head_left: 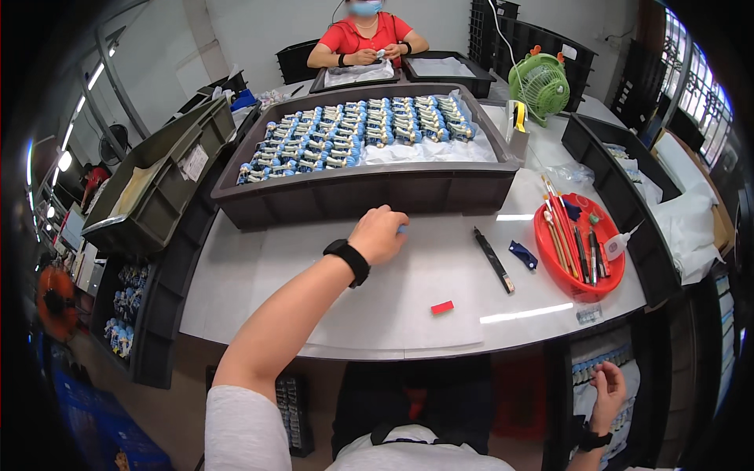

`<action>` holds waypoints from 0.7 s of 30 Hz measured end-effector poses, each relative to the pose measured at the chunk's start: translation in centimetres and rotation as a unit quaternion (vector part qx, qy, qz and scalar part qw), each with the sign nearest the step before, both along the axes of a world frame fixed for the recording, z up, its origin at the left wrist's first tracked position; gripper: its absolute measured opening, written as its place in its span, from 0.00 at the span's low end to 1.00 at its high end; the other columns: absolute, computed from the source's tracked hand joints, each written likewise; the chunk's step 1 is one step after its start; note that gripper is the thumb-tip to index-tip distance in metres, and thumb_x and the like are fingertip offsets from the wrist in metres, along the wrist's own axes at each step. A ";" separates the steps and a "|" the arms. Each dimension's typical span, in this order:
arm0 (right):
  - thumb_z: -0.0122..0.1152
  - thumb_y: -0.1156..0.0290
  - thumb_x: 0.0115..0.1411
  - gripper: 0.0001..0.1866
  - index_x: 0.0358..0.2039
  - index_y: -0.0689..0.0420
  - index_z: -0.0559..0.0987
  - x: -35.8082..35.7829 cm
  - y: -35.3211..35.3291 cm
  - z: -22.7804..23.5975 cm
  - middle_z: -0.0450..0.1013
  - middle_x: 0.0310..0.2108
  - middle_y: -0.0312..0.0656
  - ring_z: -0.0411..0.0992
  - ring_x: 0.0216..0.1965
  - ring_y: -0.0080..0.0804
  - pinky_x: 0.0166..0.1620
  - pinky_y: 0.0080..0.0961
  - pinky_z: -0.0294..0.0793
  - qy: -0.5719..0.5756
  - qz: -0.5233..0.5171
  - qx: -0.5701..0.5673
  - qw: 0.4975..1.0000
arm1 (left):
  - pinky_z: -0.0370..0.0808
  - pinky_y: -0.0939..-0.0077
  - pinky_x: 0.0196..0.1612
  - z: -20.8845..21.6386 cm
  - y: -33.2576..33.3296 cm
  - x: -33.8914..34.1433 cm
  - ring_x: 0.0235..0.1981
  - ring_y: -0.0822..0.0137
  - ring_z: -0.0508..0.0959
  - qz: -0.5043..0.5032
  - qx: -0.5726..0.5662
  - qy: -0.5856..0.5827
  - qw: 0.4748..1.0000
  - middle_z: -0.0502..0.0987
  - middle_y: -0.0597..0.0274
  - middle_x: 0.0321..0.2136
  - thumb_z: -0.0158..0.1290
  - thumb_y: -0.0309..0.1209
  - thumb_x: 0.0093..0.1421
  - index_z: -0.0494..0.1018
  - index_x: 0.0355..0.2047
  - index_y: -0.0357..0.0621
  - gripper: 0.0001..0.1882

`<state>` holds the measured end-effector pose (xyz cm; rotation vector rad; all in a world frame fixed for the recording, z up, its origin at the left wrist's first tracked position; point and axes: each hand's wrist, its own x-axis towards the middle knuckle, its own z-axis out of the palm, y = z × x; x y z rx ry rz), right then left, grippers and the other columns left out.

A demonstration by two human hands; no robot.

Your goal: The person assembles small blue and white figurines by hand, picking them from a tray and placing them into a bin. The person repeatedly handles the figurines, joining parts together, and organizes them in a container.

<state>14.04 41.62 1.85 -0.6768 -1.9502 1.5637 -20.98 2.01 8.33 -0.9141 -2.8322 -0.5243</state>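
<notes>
My left hand (380,237) is over the white tabletop, just in front of the large brown tray (369,192). Its fingers are closed on a small blue piece (403,229), mostly hidden by the hand. Rows of small blue-and-cream figurines (314,137) lie on white sheeting in that tray. Down at the lower right, my right hand (609,390) is above a dark tray holding blue figurines (601,363) on white sheets. Its fingers are curled together, and what they may hold does not show. A red block (442,308) lies on the tabletop nearer to me.
A red bowl (580,286) holds brushes, pens and a small white bottle. Left of it lie a black pen (493,261) and a dark blue packet (523,255). A green fan (539,85) stands behind. Crates flank the table. Across it, a person in red (365,39) handles a small piece.
</notes>
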 end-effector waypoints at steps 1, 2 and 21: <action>0.53 0.80 0.58 0.09 0.41 0.62 0.73 -1.3 -1.9 1.0 0.73 0.36 0.38 0.72 0.34 0.22 0.36 0.17 0.72 0.023 0.035 -0.008 0.999 | 0.74 0.70 0.35 2.2 0.2 1.5 0.33 0.65 0.77 0.038 0.059 -0.125 0.990 0.74 0.52 0.34 0.54 0.30 0.55 0.74 0.42 0.39 0.15; 0.53 0.80 0.58 0.09 0.40 0.62 0.74 -2.6 -3.9 1.9 0.73 0.35 0.39 0.72 0.34 0.23 0.37 0.17 0.73 0.028 0.065 -0.021 0.997 | 0.73 0.74 0.36 3.3 0.0 2.6 0.33 0.69 0.76 0.022 0.154 -0.232 0.960 0.75 0.55 0.35 0.54 0.30 0.56 0.73 0.44 0.38 0.15; 0.50 0.74 0.63 0.20 0.54 0.64 0.62 -18.9 -25.3 1.4 0.71 0.40 0.48 0.75 0.37 0.34 0.40 0.25 0.76 0.028 0.481 -0.201 0.853 | 0.68 0.70 0.52 -5.8 -3.2 13.5 0.47 0.68 0.72 0.012 0.704 -0.427 0.568 0.71 0.54 0.49 0.48 0.24 0.62 0.66 0.52 0.38 0.17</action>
